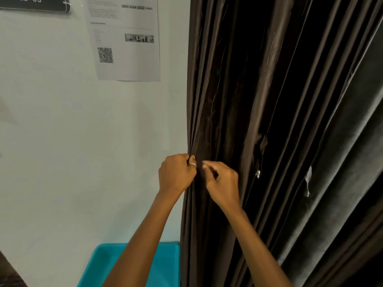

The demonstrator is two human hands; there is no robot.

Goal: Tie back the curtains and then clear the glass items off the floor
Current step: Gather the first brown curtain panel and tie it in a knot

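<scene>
1. L hand [176, 175]: fingers curled tight round the left edge of the dark brown pleated fabric curtain [238, 90], bunching its folds on the wall side. Silver ring [192, 164] on one finger.
2. R hand [222, 183]: just right of L hand, not touching it. Thumb + forefinger tips close together against the same curtain, other fingers curled. Can't tell if they've got any fabric pinched.
3. Curtain hangs top to bottom of view, left edge beside the white painted wall [72, 141].
4. Right of it: grey velvety curtain [342, 162] w/ small white tag [307, 181].
5. Wall, upper left: white printed paper sheet w/ QR code [126, 65]; black sign reading "WS 05" [35, 3].
6. Under the forearms: turquoise plastic tub [167, 266], against the wall, just beside the brown curtain's edge.
</scene>
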